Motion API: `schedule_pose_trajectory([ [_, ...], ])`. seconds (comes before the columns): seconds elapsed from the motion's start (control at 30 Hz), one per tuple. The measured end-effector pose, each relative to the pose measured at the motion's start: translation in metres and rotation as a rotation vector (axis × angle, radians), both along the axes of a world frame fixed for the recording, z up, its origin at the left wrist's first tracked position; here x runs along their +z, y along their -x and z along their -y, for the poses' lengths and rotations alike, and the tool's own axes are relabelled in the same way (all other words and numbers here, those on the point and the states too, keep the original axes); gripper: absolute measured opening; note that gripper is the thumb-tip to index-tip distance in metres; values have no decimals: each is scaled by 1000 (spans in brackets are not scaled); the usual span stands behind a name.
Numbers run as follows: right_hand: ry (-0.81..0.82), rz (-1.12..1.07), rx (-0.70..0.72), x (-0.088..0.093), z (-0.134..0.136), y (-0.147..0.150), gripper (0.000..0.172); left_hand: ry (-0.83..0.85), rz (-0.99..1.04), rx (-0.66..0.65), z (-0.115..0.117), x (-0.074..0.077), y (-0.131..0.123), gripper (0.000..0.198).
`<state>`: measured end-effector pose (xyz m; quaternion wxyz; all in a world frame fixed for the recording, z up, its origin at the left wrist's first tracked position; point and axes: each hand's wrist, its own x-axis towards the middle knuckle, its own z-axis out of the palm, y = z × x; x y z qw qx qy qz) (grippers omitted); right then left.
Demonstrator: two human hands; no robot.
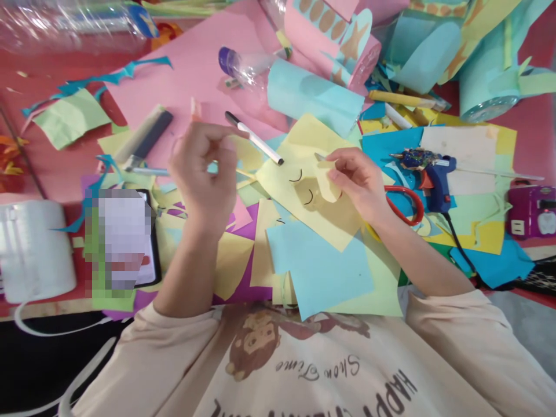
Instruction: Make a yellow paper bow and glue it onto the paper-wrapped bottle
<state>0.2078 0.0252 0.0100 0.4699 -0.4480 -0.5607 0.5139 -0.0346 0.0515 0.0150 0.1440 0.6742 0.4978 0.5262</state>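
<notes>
With the thumb and fingers of my right hand (362,180) I pinch a small pale yellow paper cutout (326,180) above the yellow sheet (332,223), which bears two curved black lines (308,198). My left hand (202,185) is raised and blurred, fingers bent toward the thumb; I cannot tell whether they grip anything. Near its fingertips is a black-and-white marker (262,142). A light blue sheet (328,275) lies closer to me, and a blue glue gun (439,184) rests to my right.

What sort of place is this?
Likely a home or classroom craft table: a blue glue gun, a pen and a paper-wrapped bottle lie among coloured paper pieces.
</notes>
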Motion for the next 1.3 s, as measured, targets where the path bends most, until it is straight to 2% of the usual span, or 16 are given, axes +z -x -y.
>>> schedule_pose_trajectory([
  [0.07, -40, 54, -24, 1, 0, 0, 7, 90, 29, -133, 3, 1, -13, 22],
  [0.17, -27, 83, -38, 3, 1, 1, 13, 119, 17, -279, 3, -8, -28, 23],
  [0.33, 85, 52, 24, 4, 3, 4, 13, 110, 7, -318, 6, -23, -39, 16],
  [0.53, 94, 170, 164, 5, 6, 9, 40, 84, -25, -352, 18, -30, -43, 29],
  [0.7, 148, 209, 226, 2, 8, 11, 37, 42, 60, -324, 16, -38, -42, 28],
  [0.8, 293, 153, 252, 3, 9, 10, 35, 102, 71, -324, 16, -35, -42, 17],
  [0.93, 451, 53, 212, 6, 7, 8, 32, 239, 66, -507, 15, -22, -43, 17],
  [1.03, 434, 17, 191, 6, 6, 6, 33, 332, 119, -573, 14, -15, -43, 20],
  [1.13, 400, 21, 193, 5, 6, 6, 33, 490, 208, -595, 16, -16, -43, 24],
  [1.2, 370, 40, 183, 5, 7, 6, 32, 563, 270, -555, 17, -18, -43, 25],
  [1.3, 259, 59, 111, 6, 7, 6, 25, 533, 311, -457, 17, -21, -45, 24],
])
